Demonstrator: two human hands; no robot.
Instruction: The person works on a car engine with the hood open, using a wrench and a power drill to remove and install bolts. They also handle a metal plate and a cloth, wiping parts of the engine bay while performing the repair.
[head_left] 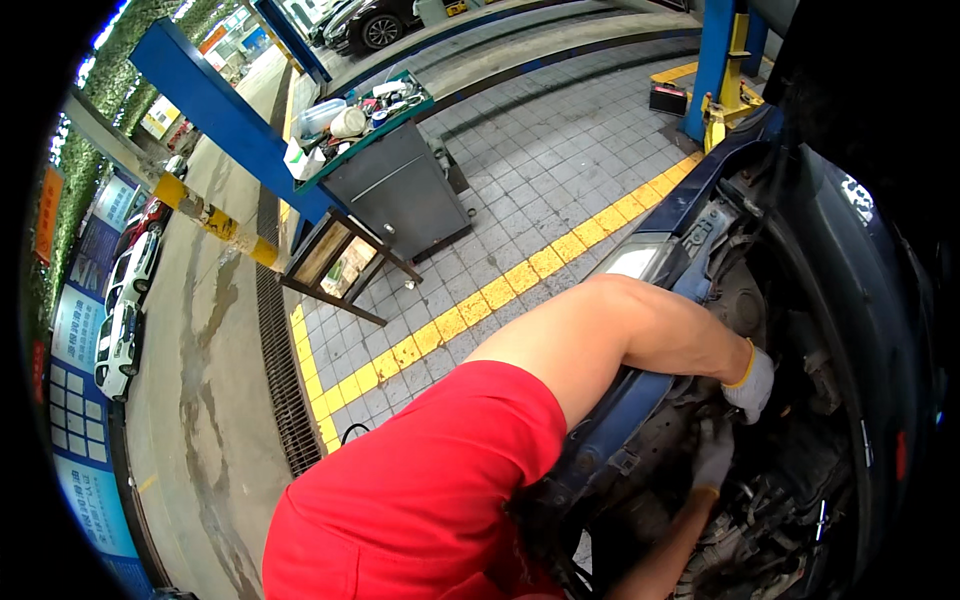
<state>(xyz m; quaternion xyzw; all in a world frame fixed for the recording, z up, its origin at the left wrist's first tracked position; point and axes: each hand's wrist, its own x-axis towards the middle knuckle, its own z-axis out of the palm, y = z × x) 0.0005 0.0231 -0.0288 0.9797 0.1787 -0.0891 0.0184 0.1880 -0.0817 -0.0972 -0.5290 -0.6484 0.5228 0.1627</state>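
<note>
My left hand [752, 385], in a pale work glove with a yellow cuff, reaches over a dark blue front body panel [645, 395] into a car's engine bay [790, 460]. Its fingers are curled down among dark parts; what they hold is hidden. My right hand [712, 455], in a grey glove, is just below it with fingers closed around something small I cannot make out. A headlamp [640, 255] and a metal bracket [705, 230] sit along the front edge. The raised black hood or body panel [850, 260] is at the right.
A grey tool cabinet [390, 190] with a cluttered top stands beside a blue post [210, 110] and a framed stand [340, 270]. A blue lift post [710, 70] with yellow arms is at the back right. A drain grate [278, 370] runs along the tiled floor; cars are parked beyond.
</note>
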